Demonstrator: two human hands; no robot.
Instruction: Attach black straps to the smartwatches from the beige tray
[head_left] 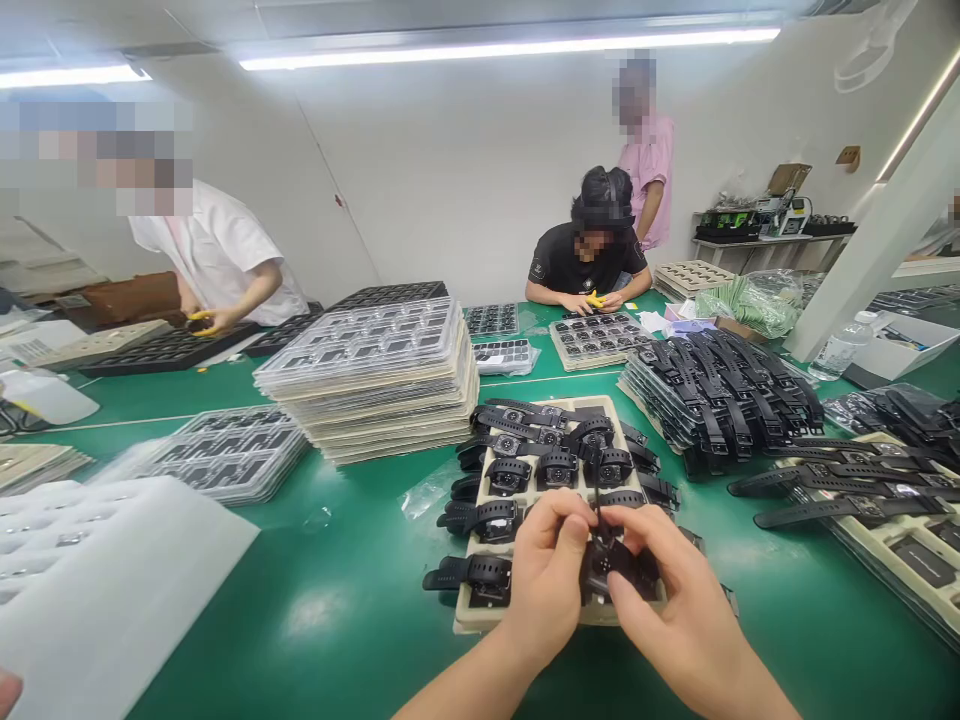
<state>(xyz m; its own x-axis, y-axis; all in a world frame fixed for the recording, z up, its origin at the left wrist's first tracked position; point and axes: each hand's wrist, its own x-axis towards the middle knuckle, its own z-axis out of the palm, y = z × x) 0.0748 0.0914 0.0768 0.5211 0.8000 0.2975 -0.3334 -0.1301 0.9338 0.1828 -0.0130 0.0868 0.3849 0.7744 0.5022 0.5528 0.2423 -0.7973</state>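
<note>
Both my hands are over a cream tray (474,610) filled with black smartwatches. Between my fingers is one smartwatch (602,565), its sensor side facing up. My left hand (551,565) has thumb and index finger pinched together at its strap. Around the watch's right side my right hand (679,585) is closed, the thumb on the case and the index finger at the strap. My fingers partly cover the strap. Other smartwatches (510,475) lie in the tray's pockets, their black straps looped or sticking out past the edges.
Left of the tray stands a tall stack of trays (382,400). Strapped watches (727,390) are piled at the right, near another cream tray (926,560). A white foam sheet (150,600) lies at the left. Co-workers (592,250) are across the green table (322,620).
</note>
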